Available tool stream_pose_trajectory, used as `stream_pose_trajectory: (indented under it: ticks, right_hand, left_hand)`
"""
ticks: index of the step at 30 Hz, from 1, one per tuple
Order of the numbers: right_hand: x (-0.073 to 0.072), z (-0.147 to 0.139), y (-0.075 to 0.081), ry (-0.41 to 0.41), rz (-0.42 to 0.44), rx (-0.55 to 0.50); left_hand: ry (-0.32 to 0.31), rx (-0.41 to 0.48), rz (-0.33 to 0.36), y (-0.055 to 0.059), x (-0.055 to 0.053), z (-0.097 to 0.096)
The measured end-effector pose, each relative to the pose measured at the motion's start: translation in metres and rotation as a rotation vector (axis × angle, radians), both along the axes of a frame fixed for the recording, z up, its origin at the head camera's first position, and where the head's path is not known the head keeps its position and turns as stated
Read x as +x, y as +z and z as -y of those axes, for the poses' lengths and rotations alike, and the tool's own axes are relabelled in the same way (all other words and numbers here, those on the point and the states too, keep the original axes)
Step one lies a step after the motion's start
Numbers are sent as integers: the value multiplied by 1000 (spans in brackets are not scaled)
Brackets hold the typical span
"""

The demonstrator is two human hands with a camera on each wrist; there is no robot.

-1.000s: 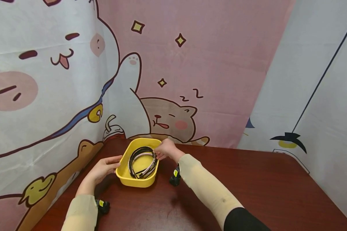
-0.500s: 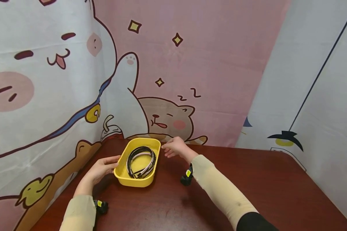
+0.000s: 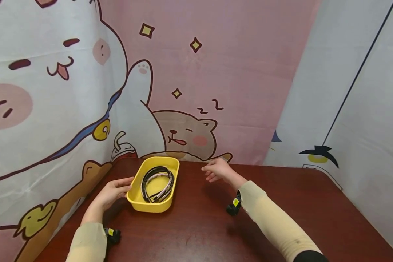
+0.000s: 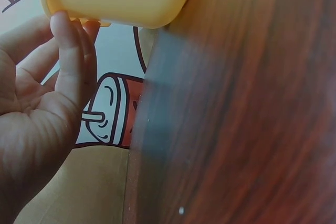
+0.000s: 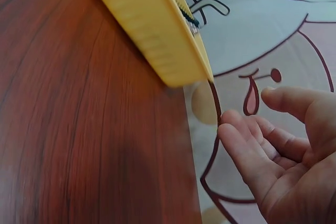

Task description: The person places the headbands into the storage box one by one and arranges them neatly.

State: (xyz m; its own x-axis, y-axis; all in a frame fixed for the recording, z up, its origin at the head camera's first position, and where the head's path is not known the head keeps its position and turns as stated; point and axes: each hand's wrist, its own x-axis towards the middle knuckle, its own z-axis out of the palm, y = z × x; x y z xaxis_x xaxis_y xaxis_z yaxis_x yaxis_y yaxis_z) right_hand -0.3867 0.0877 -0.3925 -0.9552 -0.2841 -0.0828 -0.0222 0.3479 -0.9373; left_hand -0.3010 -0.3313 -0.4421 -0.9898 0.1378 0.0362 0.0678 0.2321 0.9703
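Note:
A yellow plastic bin [image 3: 152,207] stands toward the far left of the table. Inside it lie several headbands [image 3: 157,168], black and pale pink, one with a toothed edge. At the bin's left side is my left hand [image 3: 112,192], its extended fingers touching the rim and outer wall; the left wrist view shows the fingertips [image 4: 60,19] right at the rim. My right hand [image 3: 222,171] is in the air to the right of the bin, apart from it and holding nothing. Its fingers are loosely bent, as the right wrist view also shows.
The dark red-brown wooden table [image 3: 196,225] extends to the right. A cloth printed with cartoon animals [image 3: 190,131] hangs behind the table and along its left side. Pale cloth [image 3: 373,145] stands on the right. Small black cameras [image 3: 234,207] are strapped at both wrists.
My right hand has come out of the bin's right rim area and moved right, away from it. The left hand stays at the bin. The head view has turned slightly right.

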Motion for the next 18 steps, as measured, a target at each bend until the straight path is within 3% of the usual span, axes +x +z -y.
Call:
stream_pose_trajectory:
  ticks: [10,18]
  right_hand:
    - [-3,-37,1,-38,-19,30]
    - [-4,-62,8,-66,-42,64]
  left_hand:
    - [25,-9,12,-1,-6,5]
    - [31,-24,16,5,-6,4]
